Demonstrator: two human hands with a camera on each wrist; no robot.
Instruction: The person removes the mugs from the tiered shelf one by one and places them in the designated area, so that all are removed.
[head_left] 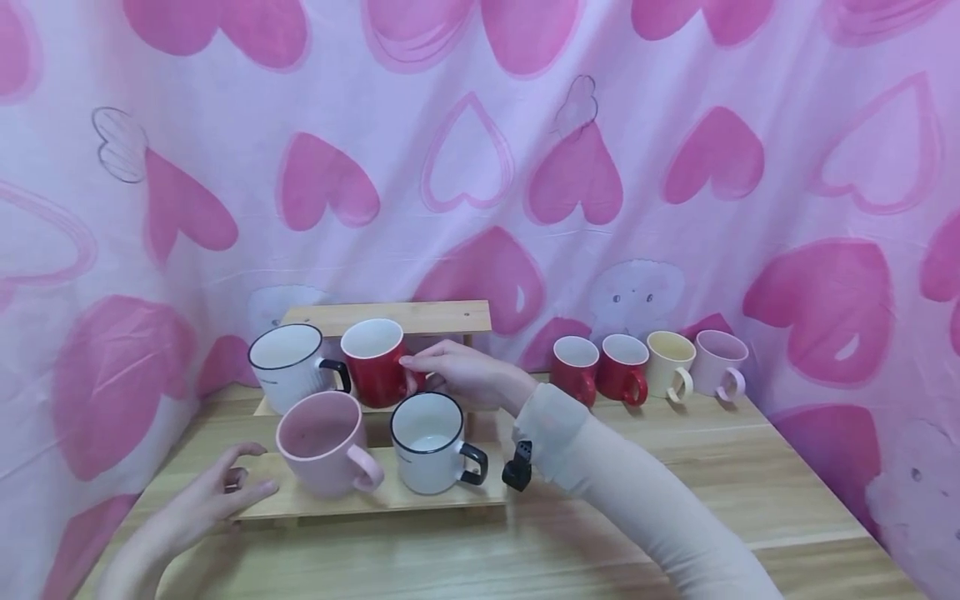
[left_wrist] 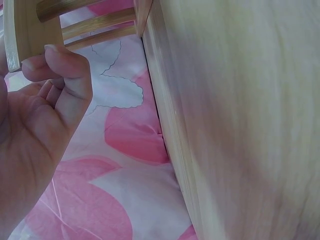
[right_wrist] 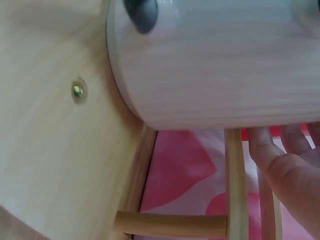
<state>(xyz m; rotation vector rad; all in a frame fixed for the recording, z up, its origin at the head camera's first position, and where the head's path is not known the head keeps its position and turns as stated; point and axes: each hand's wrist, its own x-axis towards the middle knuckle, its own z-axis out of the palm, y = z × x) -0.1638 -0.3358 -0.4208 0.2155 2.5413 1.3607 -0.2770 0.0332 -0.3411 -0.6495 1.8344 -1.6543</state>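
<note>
On the middle tier of a wooden tiered rack [head_left: 288,502], my right hand [head_left: 468,375] holds a red mug [head_left: 373,375] by its handle side. The mug is upright with a white inside. Left of it stands a white mug with a black rim and handle [head_left: 288,379]. On the front tier are a pink mug [head_left: 318,450] and another black-rimmed white mug [head_left: 427,446], which fills the upper right wrist view. My left hand [head_left: 198,504] grips the left end of the front tier; the left wrist view shows curled fingertips [left_wrist: 35,70] at the board's edge.
To the right along the back of the wooden table [head_left: 675,467] stand two red mugs [head_left: 573,367] [head_left: 622,367], a cream mug [head_left: 667,362] and a light pink mug [head_left: 716,362]. The rack's top board [head_left: 397,317] rises behind. A heart-patterned curtain [head_left: 465,150] hangs close around.
</note>
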